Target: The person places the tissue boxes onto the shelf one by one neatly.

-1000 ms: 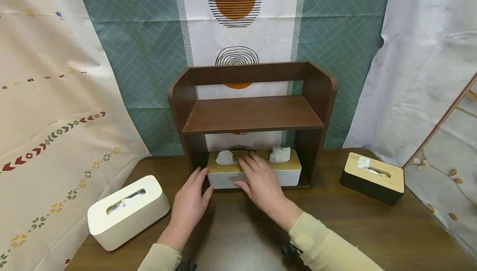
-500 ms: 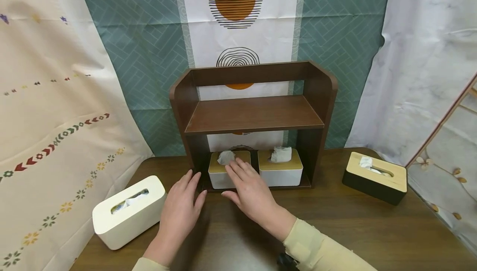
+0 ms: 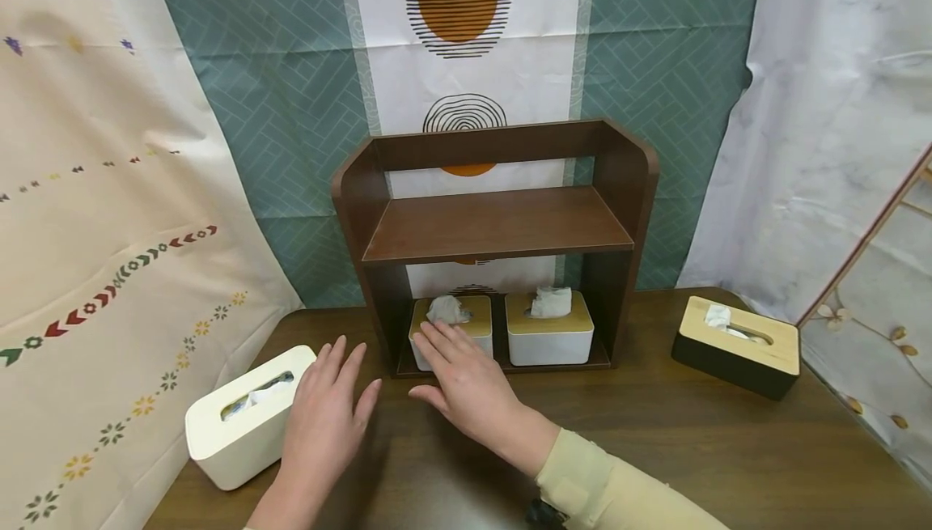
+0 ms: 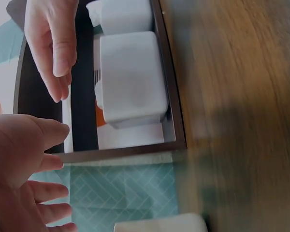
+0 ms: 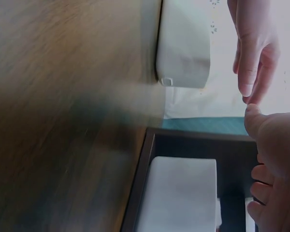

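Left hand [image 3: 324, 413] hovers flat-fingered beside the white rounded tissue box [image 3: 243, 417] on the brown wooden surface [image 3: 655, 433]; right hand [image 3: 462, 380], fingers straight, holds nothing (best to clasp that box by both long sides)

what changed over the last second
Both hands drew back from the shelf: the right hand slid left off the two boxes, its fingers over the left box; the left hand pulled toward the white box. Right box and black box stayed.
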### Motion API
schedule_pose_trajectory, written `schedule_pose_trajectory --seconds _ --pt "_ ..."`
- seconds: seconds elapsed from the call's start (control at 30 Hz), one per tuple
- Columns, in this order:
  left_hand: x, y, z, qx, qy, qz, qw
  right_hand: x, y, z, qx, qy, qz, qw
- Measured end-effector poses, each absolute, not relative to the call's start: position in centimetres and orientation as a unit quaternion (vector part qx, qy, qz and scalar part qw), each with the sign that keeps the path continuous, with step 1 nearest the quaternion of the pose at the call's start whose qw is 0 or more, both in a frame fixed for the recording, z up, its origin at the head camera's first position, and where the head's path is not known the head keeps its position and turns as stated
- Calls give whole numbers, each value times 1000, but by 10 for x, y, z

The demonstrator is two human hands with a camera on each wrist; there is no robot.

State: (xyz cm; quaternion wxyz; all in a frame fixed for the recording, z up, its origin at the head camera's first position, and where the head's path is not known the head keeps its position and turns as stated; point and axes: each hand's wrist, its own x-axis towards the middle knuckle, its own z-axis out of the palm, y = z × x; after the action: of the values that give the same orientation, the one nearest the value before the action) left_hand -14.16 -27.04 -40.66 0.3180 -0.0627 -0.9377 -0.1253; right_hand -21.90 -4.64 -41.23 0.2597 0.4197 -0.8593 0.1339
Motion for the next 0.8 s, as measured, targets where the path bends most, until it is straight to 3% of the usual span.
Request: schedule_pose_trajectory --seconds 0.27,0.8 --pt "-130 -290 -409 -53 -926 -119 353 -214 -62 -412 438 -852 120 260" --pt "-107 -327 -411 -31 -924 -102 367 -212 -86 -414 442 -855 100 250"
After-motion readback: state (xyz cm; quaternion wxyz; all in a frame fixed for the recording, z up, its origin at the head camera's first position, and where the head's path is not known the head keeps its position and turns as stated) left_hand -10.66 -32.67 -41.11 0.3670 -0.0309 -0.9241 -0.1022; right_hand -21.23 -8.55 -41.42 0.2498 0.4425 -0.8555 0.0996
